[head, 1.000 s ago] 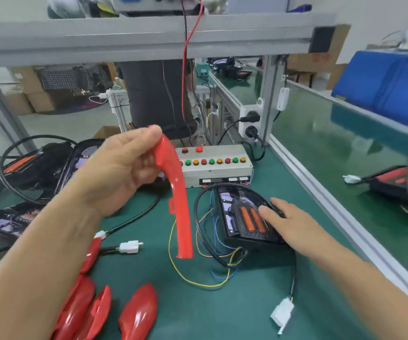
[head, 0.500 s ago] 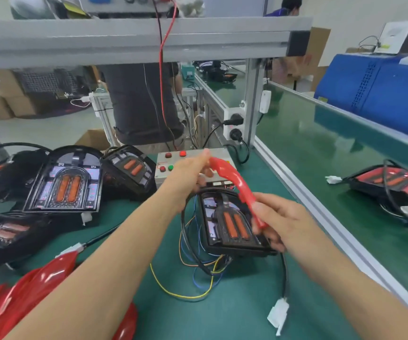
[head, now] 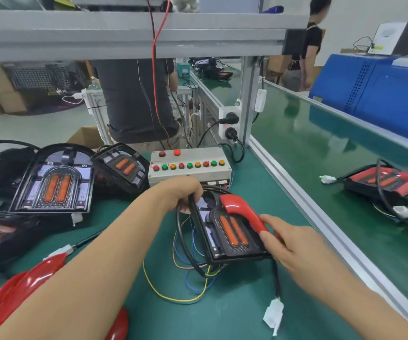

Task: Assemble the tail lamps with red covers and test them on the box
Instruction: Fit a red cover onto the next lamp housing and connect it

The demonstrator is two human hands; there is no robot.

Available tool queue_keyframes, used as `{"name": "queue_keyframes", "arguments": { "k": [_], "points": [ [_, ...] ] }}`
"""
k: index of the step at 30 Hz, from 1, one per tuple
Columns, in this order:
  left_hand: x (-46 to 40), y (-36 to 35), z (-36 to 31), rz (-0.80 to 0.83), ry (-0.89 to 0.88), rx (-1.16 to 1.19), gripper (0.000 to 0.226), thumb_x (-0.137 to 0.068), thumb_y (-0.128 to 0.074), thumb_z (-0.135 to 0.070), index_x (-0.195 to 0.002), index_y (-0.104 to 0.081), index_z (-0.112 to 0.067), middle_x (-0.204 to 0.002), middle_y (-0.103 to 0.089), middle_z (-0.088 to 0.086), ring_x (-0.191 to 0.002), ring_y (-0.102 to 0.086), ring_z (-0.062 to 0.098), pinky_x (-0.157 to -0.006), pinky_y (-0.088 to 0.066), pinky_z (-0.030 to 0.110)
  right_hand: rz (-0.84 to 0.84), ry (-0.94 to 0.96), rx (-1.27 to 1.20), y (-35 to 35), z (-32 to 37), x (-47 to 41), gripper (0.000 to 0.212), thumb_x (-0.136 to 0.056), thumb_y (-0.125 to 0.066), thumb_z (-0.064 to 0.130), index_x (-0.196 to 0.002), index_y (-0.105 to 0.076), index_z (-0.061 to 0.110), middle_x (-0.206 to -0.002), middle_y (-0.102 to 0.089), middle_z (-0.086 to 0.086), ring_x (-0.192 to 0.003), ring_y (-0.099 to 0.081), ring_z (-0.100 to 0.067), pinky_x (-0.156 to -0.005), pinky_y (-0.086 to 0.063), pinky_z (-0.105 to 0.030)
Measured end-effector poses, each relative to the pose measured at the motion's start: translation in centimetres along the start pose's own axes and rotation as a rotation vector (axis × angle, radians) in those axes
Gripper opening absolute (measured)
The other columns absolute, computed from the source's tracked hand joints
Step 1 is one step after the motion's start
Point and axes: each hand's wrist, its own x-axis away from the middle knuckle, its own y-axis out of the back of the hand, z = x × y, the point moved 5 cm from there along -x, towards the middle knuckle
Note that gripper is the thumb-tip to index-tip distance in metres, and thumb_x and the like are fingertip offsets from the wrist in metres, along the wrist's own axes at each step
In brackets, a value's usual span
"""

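1. We see a tail lamp [head: 225,231] lying on the green worktop [head: 247,303], just in front of the test box [head: 189,165]. It is a black, arch-topped housing with two long orange strips side by side at its centre, ringed by ribbed black plastic and pale reflective panels.
2. A red cover [head: 243,212] rests over the lamp's right upper part. It is glossy, smooth plastic, bent like a hook, with a bright highlight along its curve.
3. Our left hand [head: 185,195] is at the lamp's far left corner, its grip curled around that edge together with a black cable [head: 183,241].
4. Our right hand [head: 289,241] has its grip pinching the near end of the red cover between thumb and fingertips.
5. Thin yellow, blue and orange wires [head: 173,288] loop loosely on the worktop under the lamp; a white plug [head: 274,315] lies near the front edge.
6. The test box is pale grey metal with a row of round red, green and amber buttons.
7. More uncovered lamps [head: 53,182] lie to the left, and shiny red covers [head: 26,283] are piled at the lower left.
8. A covered lamp [head: 384,182] sits on the conveyor belt [head: 321,153] to the right.
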Motion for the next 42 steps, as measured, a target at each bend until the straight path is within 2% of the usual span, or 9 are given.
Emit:
{"name": "queue_keyframes", "arguments": {
  "k": [2,8,12,18,22,26,29,37,42],
  "points": [
    [0.6,0.4,0.7,0.038,0.024,0.109,0.023,-0.076,-0.041,0.011,-0.061,-0.040,-0.006,-0.037,-0.042,0.002,-0.026,-0.042,0.013,-0.035,-0.041,0.016,0.009,0.035,0.011,-0.1,0.5,0.3,0.035,-0.091,-0.033,0.048,-0.114,-0.055,0.034,-0.060,-0.056,0.003,-0.061,-0.051,-0.015,-0.056,-0.038,-0.026],
    [2.0,0.3,0.9,0.216,0.007,0.439,0.045,-0.064,-0.033,0.011,-0.100,-0.055,-0.004,-0.078,-0.058,0.015,-0.053,-0.061,0.022,-0.052,-0.055,0.026,0.039,0.114,0.023,-0.1,1.8,0.0,0.035,-0.096,-0.035,0.046,-0.127,-0.048,0.038,-0.073,-0.065,0.004,-0.065,-0.055,-0.013,-0.065,-0.046,-0.027],
    [3.4,-0.3,-0.1,0.297,-0.081,0.608,0.011,-0.076,-0.061,-0.008,-0.085,-0.065,-0.005,-0.074,-0.069,0.013,-0.059,-0.067,0.023,-0.056,-0.058,0.029,0.040,0.147,-0.031,0.0,3.0,0.6,0.047,-0.089,-0.033,0.052,-0.129,-0.050,0.036,-0.069,-0.063,0.007,-0.070,-0.055,-0.008,-0.060,-0.042,-0.018],
    [4.0,-0.6,0.0,0.289,-0.124,0.543,0.019,-0.083,-0.065,-0.007,-0.102,-0.065,-0.005,-0.088,-0.071,0.015,-0.069,-0.070,0.023,-0.064,-0.059,0.031,0.071,0.124,-0.031,-0.1,3.5,0.9,0.053,-0.089,-0.034,0.055,-0.136,-0.047,0.033,-0.064,-0.056,0.016,-0.072,-0.054,-0.001,-0.061,-0.042,-0.013],
    [4.3,0.0,0.0,0.227,-0.180,0.513,0.031,-0.081,-0.068,-0.005,-0.112,-0.063,-0.003,-0.103,-0.070,0.020,-0.081,-0.069,0.028,-0.075,-0.059,0.036,0.030,0.103,0.262,-0.1,2.9,0.8,0.062,-0.081,-0.023,0.068,-0.140,-0.032,0.049,-0.078,-0.046,0.022,-0.069,-0.048,0.000,-0.057,-0.036,-0.014],
    [4.6,0.3,-0.3,0.219,-0.206,0.488,0.036,-0.081,-0.068,-0.006,-0.116,-0.062,-0.002,-0.110,-0.068,0.022,-0.082,-0.068,0.028,-0.075,-0.059,0.036,0.196,-0.210,-0.318,-1.7,0.6,0.4,0.060,-0.086,-0.050,0.058,-0.142,-0.033,0.043,-0.124,-0.050,0.026,-0.105,-0.053,0.008,-0.091,-0.042,-0.020],
    [4.8,0.3,-0.3,0.231,-0.203,0.475,0.034,-0.082,-0.067,-0.006,-0.115,-0.064,-0.001,-0.110,-0.067,0.022,-0.081,-0.068,0.027,-0.075,-0.059,0.034,0.327,-0.233,-0.694,-2.5,1.0,0.6,0.029,-0.095,-0.057,0.031,-0.123,-0.058,0.036,-0.116,-0.070,0.011,-0.104,-0.067,-0.010,-0.094,-0.052,-0.031],
    [4.7,0.1,-0.5,0.262,-0.194,0.556,0.029,-0.078,-0.064,0.003,-0.106,-0.069,-0.001,-0.093,-0.071,0.018,-0.069,-0.069,0.025,-0.068,-0.059,0.034,0.180,-0.246,-0.648,-2.6,1.5,0.7,0.019,-0.093,-0.061,0.015,-0.102,-0.072,0.027,-0.096,-0.075,0.005,-0.091,-0.071,-0.015,-0.095,-0.051,-0.043],
    [4.6,0.2,-0.5,0.225,-0.199,0.540,0.037,-0.080,-0.061,0.004,-0.117,-0.062,0.003,-0.114,-0.064,0.027,-0.078,-0.066,0.029,-0.076,-0.057,0.038,0.174,-0.244,-0.610,-2.7,1.7,0.5,0.017,-0.094,-0.060,0.017,-0.102,-0.071,0.027,-0.095,-0.075,0.007,-0.091,-0.070,-0.014,-0.094,-0.051,-0.043]
  ]
}}
